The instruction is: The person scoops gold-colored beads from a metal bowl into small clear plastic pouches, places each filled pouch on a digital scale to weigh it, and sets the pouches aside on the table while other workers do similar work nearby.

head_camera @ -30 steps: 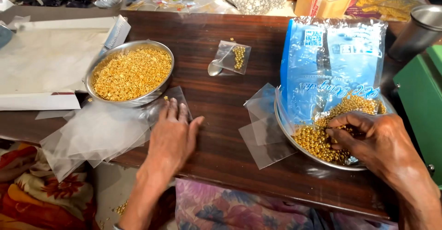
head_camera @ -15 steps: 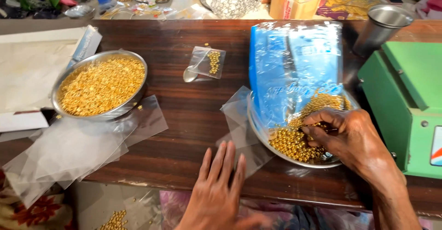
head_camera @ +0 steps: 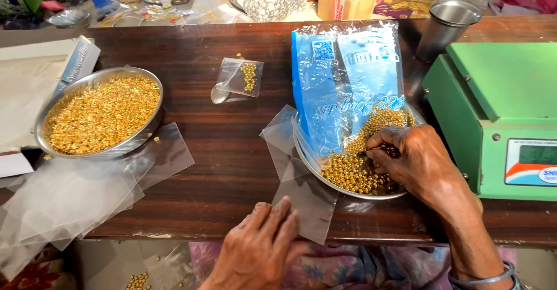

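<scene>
A dark wooden table (head_camera: 232,156) is carrying everything here. A green weighing scale (head_camera: 499,116) is sitting at its right edge, with a steel tumbler (head_camera: 444,26) standing behind it near the far right corner. Loose clear plastic sheets (head_camera: 75,197) are spreading over the near left corner and hanging past the front edge. On top of them, close to the left edge, a round steel bowl (head_camera: 55,98) is holding a heap of small gold bits (head_camera: 101,113). A blue plastic bag (head_camera: 345,81) is lying right of the table's middle, its open mouth spilling gold beads (head_camera: 354,171) into a second steel dish (head_camera: 325,177) that is sitting near the front edge. A small clear pouch (head_camera: 241,78) with a few beads inside is lying toward the far middle, and a steel spoon (head_camera: 220,93) is resting against it.

The right hand (head_camera: 420,162) is reaching into the dish, its fingers curling together and pinching into the beads. The left hand (head_camera: 261,243) is lying at the front edge, fingers straight and close together, pressing flat on a small clear pouch (head_camera: 304,200) that is lying just beside the dish's left rim.
</scene>
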